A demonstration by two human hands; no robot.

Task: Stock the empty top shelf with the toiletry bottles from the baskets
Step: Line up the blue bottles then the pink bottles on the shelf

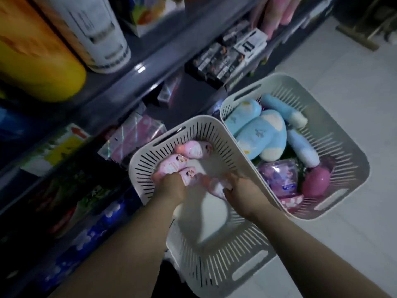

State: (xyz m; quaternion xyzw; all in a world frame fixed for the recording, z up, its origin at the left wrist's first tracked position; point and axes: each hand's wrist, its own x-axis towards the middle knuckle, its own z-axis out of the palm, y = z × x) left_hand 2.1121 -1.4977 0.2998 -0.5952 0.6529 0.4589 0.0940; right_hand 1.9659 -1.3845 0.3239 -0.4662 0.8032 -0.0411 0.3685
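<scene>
At the far left, the shelving unit (133, 82) is seen packed with goods on every level in view, a yellow container (38, 67) and a white container (96, 39) standing uppermost. The empty top shelf is not shown, so nothing can be said of how much has been stocked. Just right of the shelves, the near basket (214, 254) is set on the floor, close enough to be reached while crouched. Only a few pink bottles (193, 150) are left in it, heaped against its far wall. The left hand (171, 186) is lowered into this basket with its fingers curled over the ends of these bottles, apparently so that more than one can be gathered at once. Beside it, the right hand (240, 190) is closed round the nearest pink bottle (218, 189), though the exact grip is blurred. Further right, the far basket (343, 151) is pressed against the near one and is still heaped with blue bottles (264, 136) and purple packs (277, 177). It is judged that the near basket is being emptied first, with the larger share of the work remaining.
</scene>
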